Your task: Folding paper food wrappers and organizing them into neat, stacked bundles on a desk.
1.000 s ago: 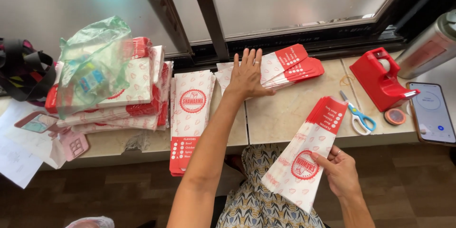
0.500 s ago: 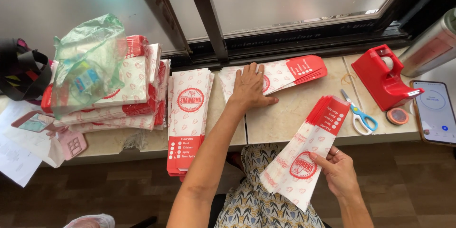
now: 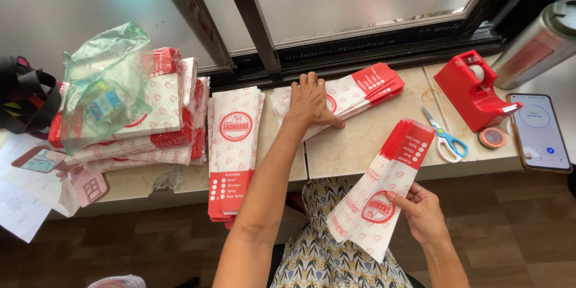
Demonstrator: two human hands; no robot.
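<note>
Red-and-white sleeves point(image 3: 342, 93) slid nearer under left hand point(image 3: 312, 103).

A pale tiled sill point(image 3: 360, 144) under the window carries everything: a heaped pile of red-and-white paper bags point(image 3: 150, 126) at the left, a neat stack point(image 3: 234, 144) hanging over the front edge, and a fanned stack point(image 3: 360, 90) by the frame. Toward the right lie scissors point(image 3: 447, 141), a red tape dispenser point(image 3: 474, 93), a tape roll point(image 3: 492, 138) and a phone point(image 3: 540, 132).
</note>
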